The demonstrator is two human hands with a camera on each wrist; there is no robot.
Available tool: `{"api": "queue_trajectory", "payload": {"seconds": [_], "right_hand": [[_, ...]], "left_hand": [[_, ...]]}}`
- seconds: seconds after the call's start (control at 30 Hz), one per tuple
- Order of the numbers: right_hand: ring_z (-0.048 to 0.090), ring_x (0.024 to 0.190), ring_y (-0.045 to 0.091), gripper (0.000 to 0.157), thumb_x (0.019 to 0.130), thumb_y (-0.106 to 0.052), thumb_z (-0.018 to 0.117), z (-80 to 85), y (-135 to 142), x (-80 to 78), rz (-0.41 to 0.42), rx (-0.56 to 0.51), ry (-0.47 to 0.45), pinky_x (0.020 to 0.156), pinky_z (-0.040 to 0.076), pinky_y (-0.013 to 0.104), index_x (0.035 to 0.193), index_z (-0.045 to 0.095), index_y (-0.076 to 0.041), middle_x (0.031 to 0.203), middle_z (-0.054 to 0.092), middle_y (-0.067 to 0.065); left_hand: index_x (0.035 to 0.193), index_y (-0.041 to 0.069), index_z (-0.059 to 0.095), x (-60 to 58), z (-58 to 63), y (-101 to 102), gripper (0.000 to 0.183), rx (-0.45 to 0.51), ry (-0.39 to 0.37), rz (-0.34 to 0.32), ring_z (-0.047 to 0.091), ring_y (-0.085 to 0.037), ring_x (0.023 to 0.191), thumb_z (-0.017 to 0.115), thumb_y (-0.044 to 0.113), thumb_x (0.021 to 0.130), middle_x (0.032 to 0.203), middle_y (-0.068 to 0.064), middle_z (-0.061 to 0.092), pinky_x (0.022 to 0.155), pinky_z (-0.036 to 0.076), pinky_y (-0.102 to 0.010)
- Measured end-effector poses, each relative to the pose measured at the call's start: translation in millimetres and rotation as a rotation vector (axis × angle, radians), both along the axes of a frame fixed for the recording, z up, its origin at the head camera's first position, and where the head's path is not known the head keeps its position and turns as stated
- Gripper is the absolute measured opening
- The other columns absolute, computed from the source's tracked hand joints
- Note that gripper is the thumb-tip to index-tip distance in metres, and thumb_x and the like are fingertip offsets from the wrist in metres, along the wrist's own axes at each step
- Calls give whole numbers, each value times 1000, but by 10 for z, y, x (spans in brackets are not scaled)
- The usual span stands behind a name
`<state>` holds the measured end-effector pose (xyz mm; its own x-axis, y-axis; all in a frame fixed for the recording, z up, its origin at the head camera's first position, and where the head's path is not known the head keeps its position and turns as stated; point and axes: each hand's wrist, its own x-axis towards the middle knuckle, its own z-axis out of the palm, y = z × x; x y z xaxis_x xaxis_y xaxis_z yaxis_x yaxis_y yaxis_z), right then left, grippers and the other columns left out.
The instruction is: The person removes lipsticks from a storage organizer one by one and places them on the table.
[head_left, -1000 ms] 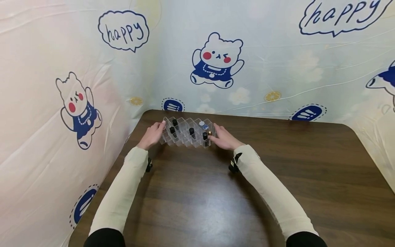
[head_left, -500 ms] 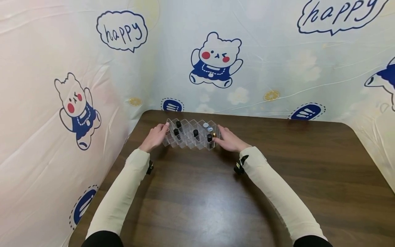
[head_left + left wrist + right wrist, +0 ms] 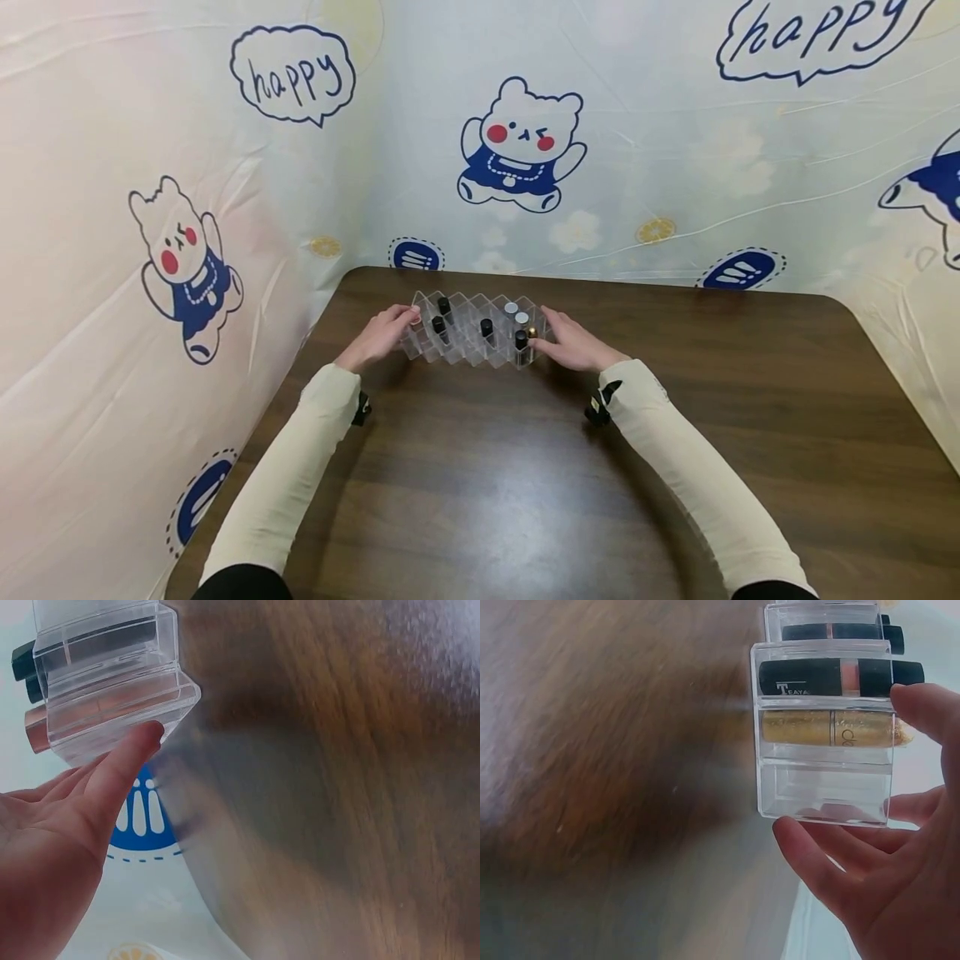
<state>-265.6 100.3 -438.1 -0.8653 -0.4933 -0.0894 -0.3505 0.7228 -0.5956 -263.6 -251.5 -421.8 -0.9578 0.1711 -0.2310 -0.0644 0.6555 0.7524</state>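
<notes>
A clear plastic lipstick organizer (image 3: 472, 333) with zigzag compartments is between both hands near the table's far edge. My left hand (image 3: 378, 336) holds its left end; in the left wrist view, one finger touches the organizer's side beside a copper-coloured tube (image 3: 37, 729). My right hand (image 3: 577, 342) grips the right end. In the right wrist view its thumb lies at a black lipstick tube (image 3: 802, 677), and other fingers reach round the end wall. A gold glitter tube (image 3: 795, 727) lies below it. White-topped tubes (image 3: 522, 318) and black-capped tubes (image 3: 487, 327) fill other slots. Whether the base touches the table cannot be told.
The dark wood table (image 3: 480, 483) extends toward the person and to the right. A printed cloth (image 3: 637, 150) hangs along its back and left sides. Small black wrist devices (image 3: 597, 408) sit under the pale sleeves.
Both hands have shifted right and slightly nearer with the organizer between them. Its tubes have stayed in their compartments. The head view has turned a little to the right.
</notes>
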Motion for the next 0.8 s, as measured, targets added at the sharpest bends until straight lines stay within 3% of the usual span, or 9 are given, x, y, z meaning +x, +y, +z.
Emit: {"api": "queue_trajectory", "payload": {"seconds": [0.33, 0.53, 0.8], "right_hand": [[18, 135, 32, 81, 87, -48, 48, -11, 135, 64, -11, 6, 7, 108, 20, 46, 143, 13, -2, 147, 18, 18], [17, 135, 32, 81, 87, -49, 48, -19, 225, 102, 0, 12, 13, 107, 20, 47, 143, 13, -2, 148, 18, 17], [24, 133, 33, 82, 86, -51, 49, 22, 387, 194, -13, 23, -12, 105, 23, 50, 143, 15, -3, 146, 22, 19]], "left_hand": [[138, 3, 26, 56, -19, 92, 80, -42, 14, -82, 47, -31, 117, 45, 60, 84, 134, -19, 40, 89, 45, -44], [138, 4, 25, 73, -38, 147, 88, -149, 57, -143, 46, -31, 115, 57, 59, 77, 131, -19, 43, 92, 42, -47], [137, 8, 25, 118, -62, 225, 88, -129, 45, -198, 48, -27, 110, 74, 38, 70, 127, -13, 45, 96, 38, -47]]}}
